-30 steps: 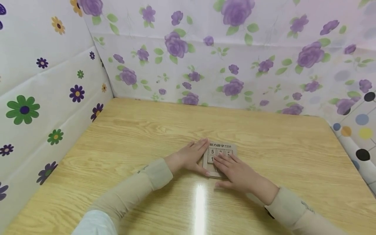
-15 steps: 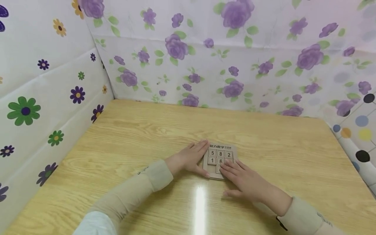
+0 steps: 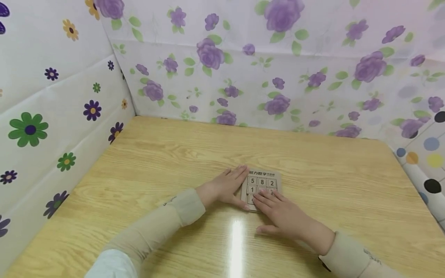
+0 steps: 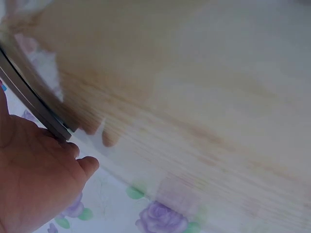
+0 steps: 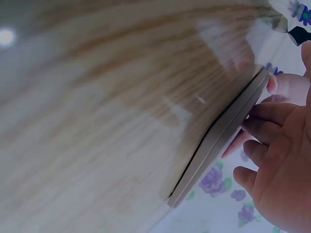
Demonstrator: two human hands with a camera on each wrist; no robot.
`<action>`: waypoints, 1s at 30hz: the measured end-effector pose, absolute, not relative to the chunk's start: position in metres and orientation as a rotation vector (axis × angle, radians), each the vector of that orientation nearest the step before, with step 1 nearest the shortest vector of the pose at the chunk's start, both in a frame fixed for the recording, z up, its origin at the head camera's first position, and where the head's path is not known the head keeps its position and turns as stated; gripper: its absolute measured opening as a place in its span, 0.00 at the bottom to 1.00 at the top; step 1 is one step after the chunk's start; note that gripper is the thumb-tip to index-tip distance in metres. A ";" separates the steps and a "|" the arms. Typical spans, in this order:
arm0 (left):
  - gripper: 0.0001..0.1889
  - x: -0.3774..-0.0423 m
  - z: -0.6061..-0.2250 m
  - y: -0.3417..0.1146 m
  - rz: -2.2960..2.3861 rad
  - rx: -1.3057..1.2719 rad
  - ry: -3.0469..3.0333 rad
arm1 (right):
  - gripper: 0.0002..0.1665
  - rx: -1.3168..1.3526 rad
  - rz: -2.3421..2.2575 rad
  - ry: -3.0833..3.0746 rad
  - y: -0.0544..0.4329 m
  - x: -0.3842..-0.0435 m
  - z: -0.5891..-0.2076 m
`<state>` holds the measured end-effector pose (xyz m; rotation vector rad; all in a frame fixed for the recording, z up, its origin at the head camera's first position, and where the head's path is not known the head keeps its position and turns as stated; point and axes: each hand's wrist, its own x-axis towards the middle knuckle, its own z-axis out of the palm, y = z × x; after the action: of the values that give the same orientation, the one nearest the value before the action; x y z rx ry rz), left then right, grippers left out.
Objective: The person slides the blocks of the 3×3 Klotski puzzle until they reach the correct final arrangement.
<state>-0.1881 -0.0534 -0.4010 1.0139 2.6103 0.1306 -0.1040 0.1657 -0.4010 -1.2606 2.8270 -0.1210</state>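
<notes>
A wooden number slide puzzle [image 3: 262, 173] lies flat on the table, its tiles 5, 8 and 2 in the top row and 1 below at left. Along its left edge rests my left hand [image 3: 227, 187], the fingers fairly straight at the upper corner and the thumb at the lower one. My right hand [image 3: 283, 212] lies over the lower rows, straight fingertips on the tiles and thumb off the board. Those fingers hide most of the lower tiles. Both wrist views show the board's thin side edge [image 5: 218, 138] beside the fingers.
The wood-grain table [image 3: 167, 154] extends around the puzzle on all sides. Flower-print cloth [image 3: 243, 69] stands behind it, with another patterned cloth [image 3: 52, 100] on the left. A light streak [image 3: 237, 243] reflects off the tabletop in front.
My right hand moved right and down, uncovering the upper tiles, then back left. A bottom-row tile has slid from the middle to the left corner. My left hand stayed in place.
</notes>
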 end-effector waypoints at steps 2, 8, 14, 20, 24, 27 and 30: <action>0.64 -0.188 -0.401 -0.053 0.137 1.018 2.613 | 0.47 -1.269 -0.121 2.836 0.164 -0.104 -0.402; 0.65 -0.189 -0.402 -0.053 0.152 1.014 2.607 | 0.48 -1.284 -0.112 2.836 0.163 -0.105 -0.403; 0.65 -0.189 -0.403 -0.052 0.136 1.014 2.612 | 0.48 -1.227 -0.150 2.817 0.172 -0.102 -0.400; 0.65 -0.190 -0.404 -0.052 0.116 1.023 2.616 | 0.45 -1.172 -0.161 2.830 0.186 -0.099 -0.395; 0.65 -0.190 -0.404 -0.052 0.111 1.034 2.612 | 0.44 -1.141 -0.176 2.847 0.196 -0.095 -0.393; 0.65 -0.189 -0.405 -0.052 0.111 1.030 2.610 | 0.45 -1.120 -0.174 2.860 0.202 -0.093 -0.392; 0.65 -0.190 -0.405 -0.052 0.106 1.027 2.609 | 0.45 -1.107 -0.167 2.865 0.207 -0.091 -0.392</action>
<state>-0.1898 -0.0523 -0.4046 1.0271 2.6093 0.1060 -0.0910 0.2069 -0.3916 -1.1071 2.8651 -0.1666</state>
